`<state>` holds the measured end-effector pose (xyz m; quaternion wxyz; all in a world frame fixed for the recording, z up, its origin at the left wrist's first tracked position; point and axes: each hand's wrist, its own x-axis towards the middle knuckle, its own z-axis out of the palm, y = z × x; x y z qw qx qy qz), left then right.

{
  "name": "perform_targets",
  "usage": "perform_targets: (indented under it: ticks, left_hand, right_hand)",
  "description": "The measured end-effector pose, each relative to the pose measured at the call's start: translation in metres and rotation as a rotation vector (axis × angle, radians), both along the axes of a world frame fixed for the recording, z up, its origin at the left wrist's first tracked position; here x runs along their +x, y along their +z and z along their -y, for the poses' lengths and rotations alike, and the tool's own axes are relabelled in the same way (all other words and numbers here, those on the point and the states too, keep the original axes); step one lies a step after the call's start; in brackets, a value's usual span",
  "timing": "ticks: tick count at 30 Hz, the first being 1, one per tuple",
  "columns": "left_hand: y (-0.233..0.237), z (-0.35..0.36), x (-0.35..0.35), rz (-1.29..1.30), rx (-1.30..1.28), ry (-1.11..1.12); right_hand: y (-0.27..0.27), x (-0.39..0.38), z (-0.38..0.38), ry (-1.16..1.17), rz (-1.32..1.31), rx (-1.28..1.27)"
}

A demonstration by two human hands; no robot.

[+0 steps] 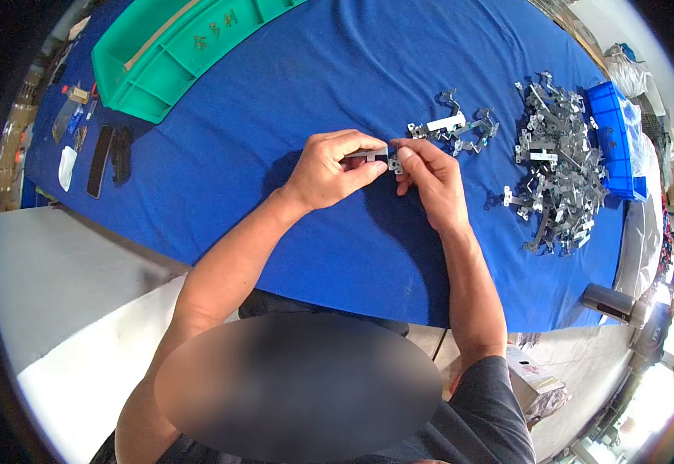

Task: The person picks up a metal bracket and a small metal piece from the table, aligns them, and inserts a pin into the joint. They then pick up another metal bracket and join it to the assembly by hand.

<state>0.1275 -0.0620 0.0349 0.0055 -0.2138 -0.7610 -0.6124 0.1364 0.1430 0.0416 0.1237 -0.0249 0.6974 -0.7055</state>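
Observation:
Above the middle of the blue cloth, my left hand (325,172) pinches a small metal hinge (379,156) with a dark section between thumb and fingers. My right hand (434,179) meets it from the other side, thumb and forefinger closed on the hinge's silvery end plate. Fingers cover much of the piece, so its full shape is hidden. Just beyond my right hand lies a small loose group of similar metal hinges (455,125), one with a white strip. Farther right is a large heap of metal hinges (557,178).
A green plastic crate (151,89) stands at the back left. Near it lie a dark phone-like slab (100,161), a black object (122,155) and a clear bottle (66,120). A blue bin (615,139) borders the heap. The table is covered by a wrinkled blue cloth (337,255).

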Motion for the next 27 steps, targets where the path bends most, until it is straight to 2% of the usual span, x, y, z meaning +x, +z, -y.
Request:
perform_targets:
  ticks: [2, 8, 11, 15, 27]
  left_hand:
    - [0.0, 0.0, 0.0, -0.015, -0.017, -0.027]
    - [0.001, 0.0, 0.0, -0.073, -0.045, 0.027]
    - [-0.001, 0.001, -0.001, -0.046, 0.029, 0.112]
    - [-0.001, 0.003, -0.001, 0.047, 0.054, 0.08]
    - [-0.004, 0.004, -0.003, 0.087, 0.071, 0.061]
  right_hand:
    - [-0.006, 0.0, -0.002, 0.039, -0.025, 0.075]
    - [-0.004, -0.001, 0.002, -0.231, -0.091, -0.092]
    - [0.0, 0.001, -0.001, -0.066, 0.046, 0.096]
    - [-0.004, 0.003, 0.0, 0.033, 0.002, 0.173]
    - [-0.007, 0.003, 0.001, 0.005, -0.037, 0.158]
